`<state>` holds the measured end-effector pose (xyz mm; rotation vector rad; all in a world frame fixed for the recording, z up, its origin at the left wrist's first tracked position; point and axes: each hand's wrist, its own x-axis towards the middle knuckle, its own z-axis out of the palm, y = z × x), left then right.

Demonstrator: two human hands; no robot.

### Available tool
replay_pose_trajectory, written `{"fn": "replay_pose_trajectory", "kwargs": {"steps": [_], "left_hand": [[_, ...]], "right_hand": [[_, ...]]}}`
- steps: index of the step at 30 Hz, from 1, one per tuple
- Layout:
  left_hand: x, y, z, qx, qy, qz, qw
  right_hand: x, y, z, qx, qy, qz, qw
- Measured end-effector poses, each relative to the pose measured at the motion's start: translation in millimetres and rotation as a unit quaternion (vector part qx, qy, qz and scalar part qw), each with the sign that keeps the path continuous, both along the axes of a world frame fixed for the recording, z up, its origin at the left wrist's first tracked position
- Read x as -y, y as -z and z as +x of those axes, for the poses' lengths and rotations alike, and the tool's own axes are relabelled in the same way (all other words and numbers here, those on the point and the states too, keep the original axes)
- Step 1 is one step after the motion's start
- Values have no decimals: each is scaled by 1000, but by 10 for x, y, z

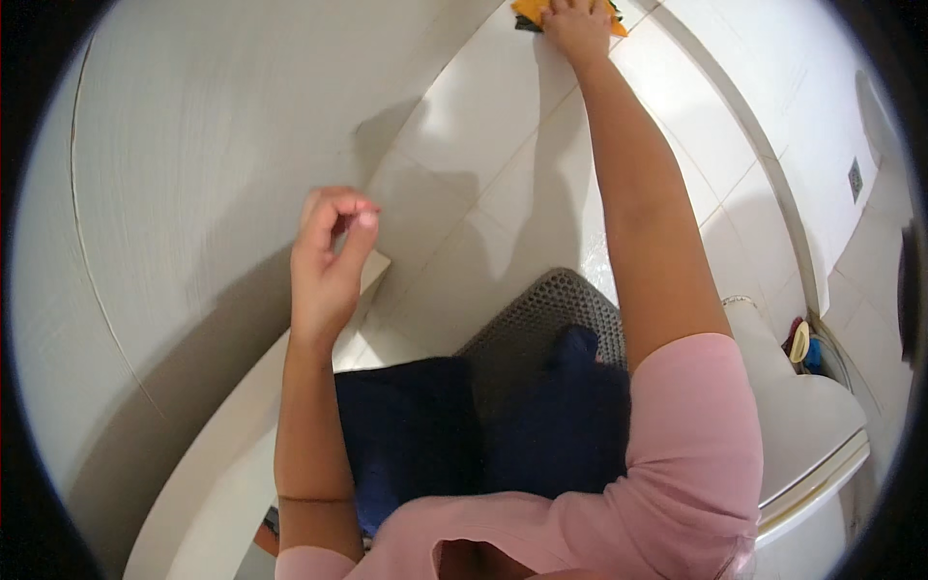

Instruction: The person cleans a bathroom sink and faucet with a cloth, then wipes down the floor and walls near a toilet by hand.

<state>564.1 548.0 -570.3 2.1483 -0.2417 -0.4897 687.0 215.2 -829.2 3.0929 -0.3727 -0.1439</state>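
Observation:
Far ahead, at the top edge of the head view, my right hand [580,32] presses down on an orange and dark green cloth [531,11]. The cloth lies on white tiles [500,94], and its far side is cut off by the picture's edge. My right arm reaches out straight. On the left, my left hand [330,254] is raised with its fingers curled in and the thumb against the fingertips; I see nothing in it. Behind it are the pale wall [196,145] and the corner of a white ledge [373,268].
A grey perforated mat [558,297] lies before my knees, which are in navy cloth. What looks like a white toilet [797,428] stands close on the right, with small cream and blue items [800,341] beside it. A raised strip [739,109] borders the tiles; a drain grate [855,180] is beyond.

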Motion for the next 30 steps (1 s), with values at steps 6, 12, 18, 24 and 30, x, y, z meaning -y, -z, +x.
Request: {"fn": "replay_pose_trajectory", "kwargs": {"steps": [6,12,18,24,30], "left_hand": [[-94,217,64,-65,-31,-19,997],[-240,297,142,-74,-66,-28,995],[-222,252,146,-71,-98,-105,987],[-252,351,201,-130,-103,-165,972],[-233,287,171,-125,-73,-121,982]], "right_hand": [[-1427,-92,-959,187,-167,89,964],[-1902,-279,-1855,57,-358,317,877],[-1452,-419,-1230,150,-157,318,923],[-2622,-337,-1438,108,-408,271,865],[-2414,-397,-1649,75,-391,231,888]]}}
